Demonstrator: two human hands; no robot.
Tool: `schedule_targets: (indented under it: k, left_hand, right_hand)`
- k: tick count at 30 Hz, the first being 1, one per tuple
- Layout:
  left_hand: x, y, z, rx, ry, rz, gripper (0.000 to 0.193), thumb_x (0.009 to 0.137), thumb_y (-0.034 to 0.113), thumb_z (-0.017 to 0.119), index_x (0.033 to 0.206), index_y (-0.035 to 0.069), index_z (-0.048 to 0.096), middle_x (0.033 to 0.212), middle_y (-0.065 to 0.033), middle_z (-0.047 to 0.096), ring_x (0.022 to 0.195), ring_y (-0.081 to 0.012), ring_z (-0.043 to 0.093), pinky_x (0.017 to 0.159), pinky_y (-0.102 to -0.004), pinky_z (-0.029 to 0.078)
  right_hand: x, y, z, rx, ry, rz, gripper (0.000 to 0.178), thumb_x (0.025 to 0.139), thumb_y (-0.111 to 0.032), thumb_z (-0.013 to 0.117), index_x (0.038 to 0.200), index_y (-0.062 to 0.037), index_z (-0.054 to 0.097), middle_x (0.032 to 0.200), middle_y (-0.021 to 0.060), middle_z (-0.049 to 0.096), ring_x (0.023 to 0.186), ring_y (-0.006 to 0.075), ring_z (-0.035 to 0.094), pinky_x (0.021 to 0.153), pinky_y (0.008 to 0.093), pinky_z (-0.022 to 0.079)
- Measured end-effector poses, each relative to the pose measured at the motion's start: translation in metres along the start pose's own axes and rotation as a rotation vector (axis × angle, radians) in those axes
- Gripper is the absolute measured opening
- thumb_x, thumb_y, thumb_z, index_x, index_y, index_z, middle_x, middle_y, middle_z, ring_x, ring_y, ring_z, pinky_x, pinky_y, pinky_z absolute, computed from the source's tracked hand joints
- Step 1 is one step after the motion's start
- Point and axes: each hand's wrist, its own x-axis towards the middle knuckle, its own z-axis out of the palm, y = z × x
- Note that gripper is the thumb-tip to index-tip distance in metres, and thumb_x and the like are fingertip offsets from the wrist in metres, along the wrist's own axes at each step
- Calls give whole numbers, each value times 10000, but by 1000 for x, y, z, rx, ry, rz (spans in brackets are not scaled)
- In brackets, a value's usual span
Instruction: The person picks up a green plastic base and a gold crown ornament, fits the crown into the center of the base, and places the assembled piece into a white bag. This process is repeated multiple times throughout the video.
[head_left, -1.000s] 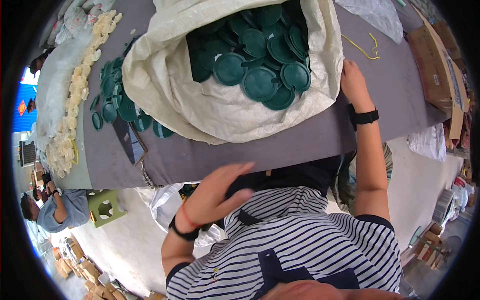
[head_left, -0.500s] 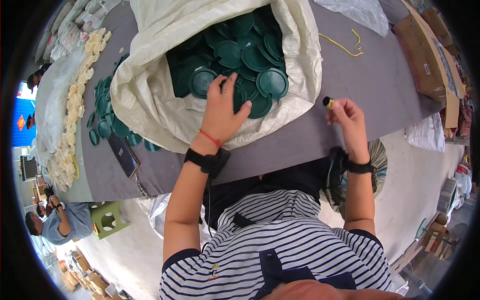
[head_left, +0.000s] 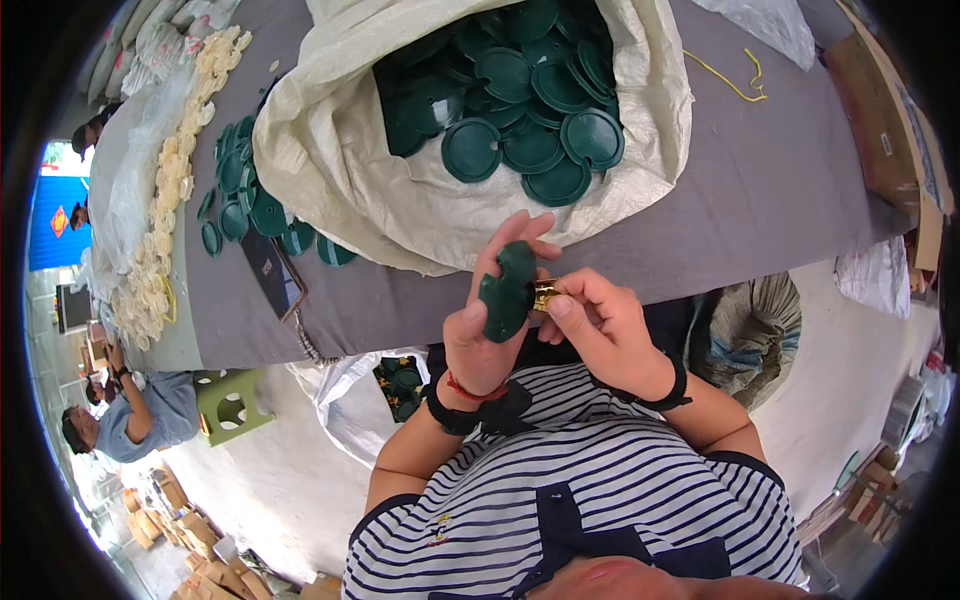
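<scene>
In front of my chest, my left hand (head_left: 482, 330) grips a dark green plastic disc (head_left: 511, 290), held tilted between thumb and fingers. My right hand (head_left: 612, 335) pinches a small gold-coloured metal piece (head_left: 544, 294) against the disc's right edge; its exact shape is partly hidden by my fingers. Just beyond both hands, a large white woven sack (head_left: 330, 130) lies with its mouth toward me on the grey table. Many more green discs (head_left: 472, 150) are heaped inside it.
Loose green discs (head_left: 240, 185) and a dark phone (head_left: 272, 275) lie left of the sack. Cream-coloured parts (head_left: 165, 210) line the table's far left. Below the edge stands a white bag (head_left: 345, 405) with green pieces. A cardboard box (head_left: 880, 130) is at right, near a yellow cord (head_left: 725, 85).
My left hand has come out of the sack with a green disc. My right hand has moved left, bringing the small metal piece to the disc. The view has shifted slightly.
</scene>
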Motion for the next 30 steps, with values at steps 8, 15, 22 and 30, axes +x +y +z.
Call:
schedule_targets:
  k: [8,15,22,30]
  left_hand:
    - [-14,4,-5,293,-110,-2,933,745,565,507,1465,42,228,1480,-185,260,1120,-182,428,970,-298,333]
    - [-25,-12,-7,485,-125,-24,925,780,598,464,1457,33,185,1485,-158,231,1174,-208,360,985,-339,302]
    - [-30,-14,-17,779,-269,226,796,855,488,410,1416,-36,198,1392,-177,294,1190,-268,380,1031,-386,274]
    - [-3,2,-20,157,8,2,707,962,605,130,857,30,528,595,-25,447,560,-106,395,556,-236,305]
  right_hand:
    - [-3,5,-2,-851,-41,-650,186,854,-116,639,975,9,571,908,108,622,737,206,647,637,307,543]
    - [-5,-15,-11,-937,-277,-581,125,839,-103,609,892,7,583,828,157,597,684,276,621,579,324,519]
    - [17,-23,-22,304,-417,655,317,968,-275,524,881,23,586,807,115,658,690,167,680,610,248,570]
    - [-2,-5,1,-705,-298,-435,241,805,-230,681,797,-28,550,646,94,533,592,267,596,520,363,476]
